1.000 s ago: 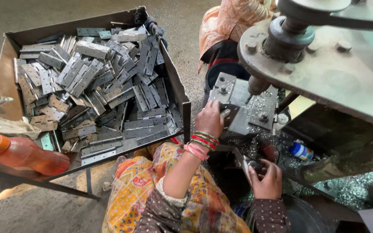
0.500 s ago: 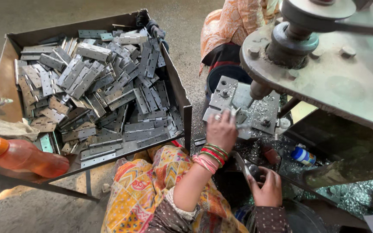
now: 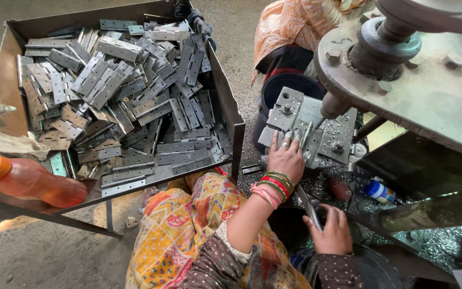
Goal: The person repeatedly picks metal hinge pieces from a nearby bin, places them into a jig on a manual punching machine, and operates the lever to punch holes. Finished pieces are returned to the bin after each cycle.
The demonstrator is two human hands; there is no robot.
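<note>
The left hand (image 3: 286, 155) lies flat, fingers spread, on the metal block (image 3: 308, 128); the right hand (image 3: 331, 231), lower down, grips a thin metal piece (image 3: 310, 207).

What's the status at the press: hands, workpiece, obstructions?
Left hand on the metal piece on the press fixture. Right hand low, gripping a metal lever. Swarf around the fixture; nothing blocking.

Perhaps a hundred hinges (image 3: 135, 107), one orange bottle (image 3: 28, 182).
</note>
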